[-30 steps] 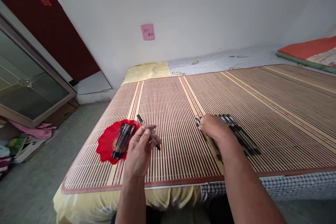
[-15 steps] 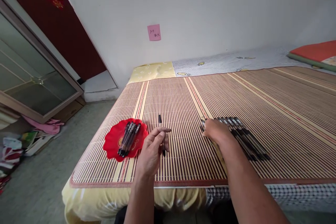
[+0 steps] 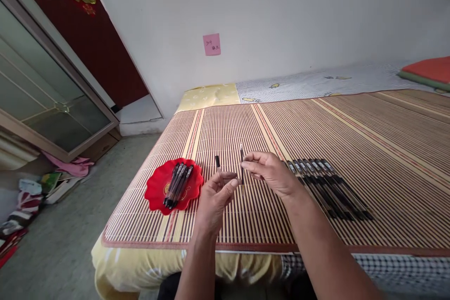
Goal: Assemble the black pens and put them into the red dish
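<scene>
Handiwork above bed mat
Left fingers pinch a black-tipped piece, right fingers a slim barrel at its three o'clock; aligning them needs care.

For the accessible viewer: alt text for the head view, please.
The left hand holds a black-tipped pen piece and the right hand pinches a thin pen piece above a striped bamboo mat. A red plate of black pens lies to the left, a row of pens to the right.
</scene>
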